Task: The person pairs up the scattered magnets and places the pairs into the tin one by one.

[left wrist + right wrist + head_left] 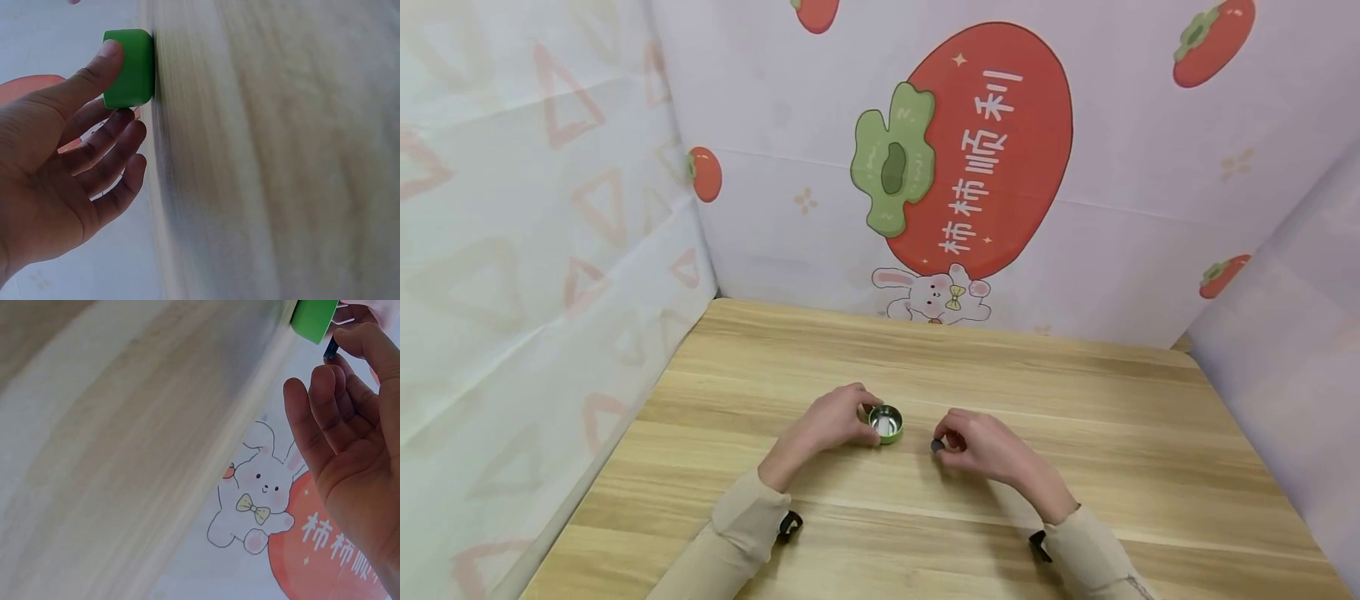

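Observation:
A small round green bowl (886, 425) with a shiny metallic inside sits upright on the wooden table. My left hand (837, 419) holds its left side, thumb at the near rim and fingers at the far one. In the left wrist view the thumb presses the green outer wall (131, 69). To the right of the bowl, my right hand (982, 444) pinches a small dark disc (937, 446) between thumb and index finger, just above the table. The right wrist view shows that disc edge-on (330, 349), close to the green bowl (314, 319).
The wooden table (1075, 392) reaches back to a pale cloth wall (775, 242) printed with a large red persimmon (1000, 150) and a white rabbit (936, 293). Another patterned cloth (535, 275) hangs along the left side. A black strap (790, 526) circles the left wrist.

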`<state>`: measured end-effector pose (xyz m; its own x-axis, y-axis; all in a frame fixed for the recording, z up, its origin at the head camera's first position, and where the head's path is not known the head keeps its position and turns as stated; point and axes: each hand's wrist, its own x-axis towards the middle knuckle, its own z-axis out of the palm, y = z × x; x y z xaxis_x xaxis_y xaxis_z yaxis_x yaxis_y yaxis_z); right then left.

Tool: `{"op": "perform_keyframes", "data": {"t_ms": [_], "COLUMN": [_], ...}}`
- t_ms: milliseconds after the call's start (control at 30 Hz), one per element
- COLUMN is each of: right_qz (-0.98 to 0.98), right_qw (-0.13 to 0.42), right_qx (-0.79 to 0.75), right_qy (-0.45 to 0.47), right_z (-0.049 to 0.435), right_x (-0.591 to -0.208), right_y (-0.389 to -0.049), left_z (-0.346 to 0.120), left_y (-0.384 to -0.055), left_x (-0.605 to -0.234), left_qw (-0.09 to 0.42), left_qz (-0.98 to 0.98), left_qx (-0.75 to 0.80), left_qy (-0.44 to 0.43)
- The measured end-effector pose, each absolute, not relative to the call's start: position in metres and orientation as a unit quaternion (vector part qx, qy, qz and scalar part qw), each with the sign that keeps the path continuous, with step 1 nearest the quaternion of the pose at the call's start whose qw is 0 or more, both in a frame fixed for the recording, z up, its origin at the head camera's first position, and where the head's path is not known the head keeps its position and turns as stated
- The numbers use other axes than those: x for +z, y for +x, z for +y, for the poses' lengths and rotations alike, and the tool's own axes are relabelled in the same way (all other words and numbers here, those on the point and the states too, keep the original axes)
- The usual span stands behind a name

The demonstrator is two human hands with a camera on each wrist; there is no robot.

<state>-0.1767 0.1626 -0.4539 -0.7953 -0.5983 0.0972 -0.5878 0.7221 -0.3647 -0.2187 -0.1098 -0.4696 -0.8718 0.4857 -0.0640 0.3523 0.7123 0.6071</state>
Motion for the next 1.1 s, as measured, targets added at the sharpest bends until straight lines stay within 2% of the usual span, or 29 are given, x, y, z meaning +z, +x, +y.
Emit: {"op": "perform_keyframes", "data": {"t_ms": [1100], "right_qz": [0.914], "right_qw": [0.017], "right_qx": [-0.207], "right_qy": [-0.348], "right_z": [0.118], "right_x": [-0.445], "right_y": [-0.208], "left_z": [-0.108], "left_y": [-0.218], "left_x": [-0.468], "left_qw": [0.117], "left_qz": [0.923], "left_qx": [0.306], "left_qy": [0.203]}}
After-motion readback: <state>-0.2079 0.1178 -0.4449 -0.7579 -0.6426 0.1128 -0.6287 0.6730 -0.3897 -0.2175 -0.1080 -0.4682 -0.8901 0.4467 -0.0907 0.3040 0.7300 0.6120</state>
